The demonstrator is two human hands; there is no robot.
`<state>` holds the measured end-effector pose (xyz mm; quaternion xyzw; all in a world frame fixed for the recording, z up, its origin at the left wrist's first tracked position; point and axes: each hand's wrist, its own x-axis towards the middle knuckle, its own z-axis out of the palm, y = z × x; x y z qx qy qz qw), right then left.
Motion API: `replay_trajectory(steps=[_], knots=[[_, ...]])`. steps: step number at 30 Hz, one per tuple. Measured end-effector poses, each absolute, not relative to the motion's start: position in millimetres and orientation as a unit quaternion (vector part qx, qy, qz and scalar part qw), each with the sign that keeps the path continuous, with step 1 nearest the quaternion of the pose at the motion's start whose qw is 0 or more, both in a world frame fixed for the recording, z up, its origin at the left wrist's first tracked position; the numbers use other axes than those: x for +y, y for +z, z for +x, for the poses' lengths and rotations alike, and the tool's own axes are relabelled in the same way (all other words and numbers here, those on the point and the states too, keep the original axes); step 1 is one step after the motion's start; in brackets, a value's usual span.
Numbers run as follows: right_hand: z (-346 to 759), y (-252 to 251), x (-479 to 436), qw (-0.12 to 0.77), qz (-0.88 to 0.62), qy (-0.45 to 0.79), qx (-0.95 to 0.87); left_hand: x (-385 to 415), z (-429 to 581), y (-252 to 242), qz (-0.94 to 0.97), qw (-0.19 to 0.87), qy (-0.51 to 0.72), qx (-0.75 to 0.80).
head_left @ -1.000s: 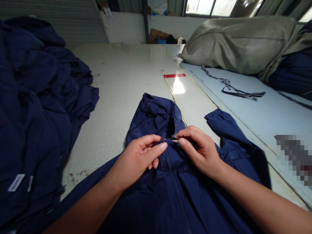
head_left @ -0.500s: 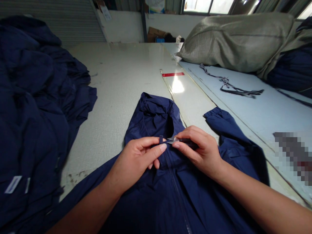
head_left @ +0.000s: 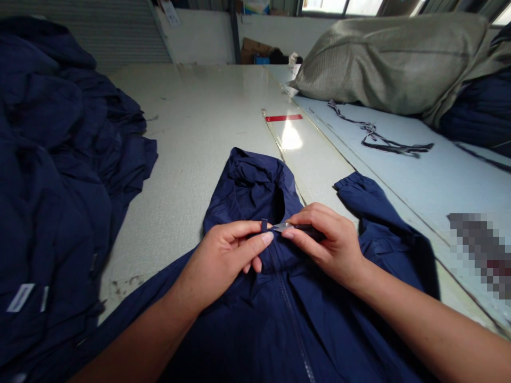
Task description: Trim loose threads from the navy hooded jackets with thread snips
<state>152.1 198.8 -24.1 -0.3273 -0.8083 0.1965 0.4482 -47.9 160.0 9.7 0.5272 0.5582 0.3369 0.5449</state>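
A navy hooded jacket [head_left: 255,330] lies front up before me, its zip running down the middle and its hood [head_left: 255,165] pointing away. My left hand [head_left: 239,247] pinches the jacket's collar at the top of the zip, with a small navy fabric loop [head_left: 264,225] standing up between thumb and forefinger. In my right hand [head_left: 325,239] is a pair of thread snips [head_left: 284,227], held between thumb and fingers. Their blades are together and the tips touch or nearly touch the cloth beside my left thumb. My right palm hides most of the snips' dark handle.
A heap of navy garments [head_left: 59,159] rises on the left. Over the pale table [head_left: 191,122] runs a strip of red tape [head_left: 283,118]. At the right lie dark cords [head_left: 395,146], a big grey-green sack [head_left: 383,64] and a blurred-out patch [head_left: 481,250].
The snips' blades have closed; half a second ago their tips stood apart. My left hand keeps its pinch on the collar. The whole view has shifted slightly.
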Motion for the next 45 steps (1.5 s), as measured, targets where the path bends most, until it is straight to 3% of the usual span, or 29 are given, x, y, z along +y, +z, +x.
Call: replay_trajectory(steps=[20, 25, 34, 39, 45], knots=[[153, -23, 198, 0.447, -0.328, 0.206, -0.806, 160, -47, 7, 0.53, 0.547, 0.336, 0.554], [151, -23, 200, 0.488, -0.358, 0.285, -0.743, 158, -46, 7, 0.554, 0.516, 0.344, 0.555], [146, -33, 203, 0.456, -0.286, 0.421, -0.73, 153, -39, 16, 0.624, 0.438, 0.306, 0.57], [144, -26, 200, 0.471, -0.282, 0.46, -0.698, 150, -38, 2, 0.651, 0.369, 0.361, 0.556], [147, -25, 200, 0.439, -0.317, 0.656, -0.527, 150, -43, -3, 0.734, 0.237, 0.431, 0.469]])
